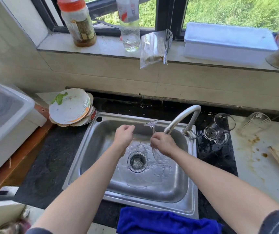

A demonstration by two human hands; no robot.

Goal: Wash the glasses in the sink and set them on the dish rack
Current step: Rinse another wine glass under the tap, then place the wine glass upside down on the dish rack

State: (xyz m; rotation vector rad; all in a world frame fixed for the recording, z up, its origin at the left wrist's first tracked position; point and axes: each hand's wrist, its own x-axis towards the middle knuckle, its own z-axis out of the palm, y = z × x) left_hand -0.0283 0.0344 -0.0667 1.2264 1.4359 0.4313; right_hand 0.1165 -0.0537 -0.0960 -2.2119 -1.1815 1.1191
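Note:
My right hand [163,144] grips a clear stemmed glass [157,156] by its stem over the steel sink [91,141]. The glass hangs bowl down, with its foot [150,123] pointing up beside the faucet spout [182,117]. Water ripples across the sink floor around the drain [137,162]. My left hand [124,135] hovers left of the glass with its fingers curled and nothing in them. A clear glass mug [219,130] lies on its side on the black counter right of the faucet. Another glass [257,122] lies on the stained white board.
Dirty plates [71,108] are stacked at the sink's back left corner. A white plastic bin [5,122] stands at the far left. A blue cloth [165,222] drapes over the sink's front edge. Bottles [78,22], a bag and a white box [228,41] line the windowsill.

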